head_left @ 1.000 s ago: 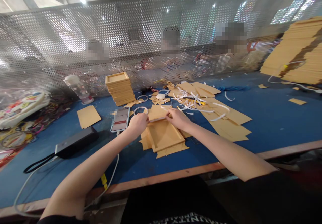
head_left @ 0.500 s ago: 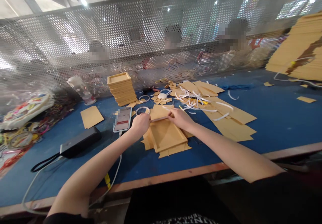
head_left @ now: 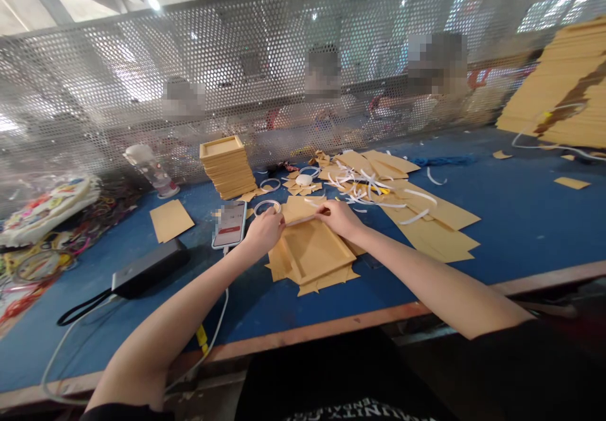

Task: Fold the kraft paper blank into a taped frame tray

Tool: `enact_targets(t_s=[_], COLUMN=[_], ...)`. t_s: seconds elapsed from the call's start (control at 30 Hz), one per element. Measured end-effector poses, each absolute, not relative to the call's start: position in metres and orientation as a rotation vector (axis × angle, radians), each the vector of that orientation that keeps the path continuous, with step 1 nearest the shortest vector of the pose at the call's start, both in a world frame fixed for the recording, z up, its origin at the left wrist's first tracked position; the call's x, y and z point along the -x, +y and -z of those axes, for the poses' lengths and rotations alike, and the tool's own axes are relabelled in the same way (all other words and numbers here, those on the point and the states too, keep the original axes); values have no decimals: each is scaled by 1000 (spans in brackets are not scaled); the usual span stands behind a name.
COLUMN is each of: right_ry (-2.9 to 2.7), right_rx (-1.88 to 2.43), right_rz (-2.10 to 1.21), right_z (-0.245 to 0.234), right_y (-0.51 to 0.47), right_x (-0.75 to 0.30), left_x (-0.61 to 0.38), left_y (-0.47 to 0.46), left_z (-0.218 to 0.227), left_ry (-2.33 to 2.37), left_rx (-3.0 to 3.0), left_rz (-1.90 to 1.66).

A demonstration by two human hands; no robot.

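Note:
A shallow brown cardboard tray (head_left: pixel 312 254) lies on loose cardboard sheets in the middle of the blue table (head_left: pixel 511 219). My left hand (head_left: pixel 263 231) pinches the far left corner of the tray's rim. At the far right end of that same edge, my right hand (head_left: pixel 337 218) is closed on the rim. A thin pale strip (head_left: pixel 303 220) runs along the far edge between the two hands. A stack of finished trays (head_left: pixel 226 165) stands behind to the left.
A phone (head_left: pixel 230 223) on a white cable lies left of the tray, beside a black power bank (head_left: pixel 144 268). Flat cardboard sheets (head_left: pixel 426 219) and white paper strips (head_left: pixel 364 190) cover the right. A perforated metal screen (head_left: pixel 284 74) backs the table; people sit behind it.
Both hands stay on the tray's far edge. The tray's far edge has tilted slightly, its right end nearer the screen.

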State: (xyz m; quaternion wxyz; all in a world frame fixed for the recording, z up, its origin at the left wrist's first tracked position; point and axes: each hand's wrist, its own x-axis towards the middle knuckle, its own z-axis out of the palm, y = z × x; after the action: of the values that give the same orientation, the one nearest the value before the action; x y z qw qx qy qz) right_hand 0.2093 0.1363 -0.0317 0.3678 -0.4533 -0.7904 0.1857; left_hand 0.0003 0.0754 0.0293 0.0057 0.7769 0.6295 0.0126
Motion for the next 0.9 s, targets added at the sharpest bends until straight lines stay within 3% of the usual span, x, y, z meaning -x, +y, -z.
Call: enact_targets(t_s=[0.37,0.67,0.9], right_ry=[-1911,-2434,-2513], right_rx=[1030,1034,1068], right_rz=[-517,-421,-564], right_z=[24,6,-1], right_y=[135,117,135], right_x=[-214,-209,-237], left_x=[5,-2,12], left_y=[80,76,90], left_z=[-21,-18,-10], left_ry=[1816,1525,1507], left_rx=[-2421,-2465,-2346], left_rz=[-229,-378,-473])
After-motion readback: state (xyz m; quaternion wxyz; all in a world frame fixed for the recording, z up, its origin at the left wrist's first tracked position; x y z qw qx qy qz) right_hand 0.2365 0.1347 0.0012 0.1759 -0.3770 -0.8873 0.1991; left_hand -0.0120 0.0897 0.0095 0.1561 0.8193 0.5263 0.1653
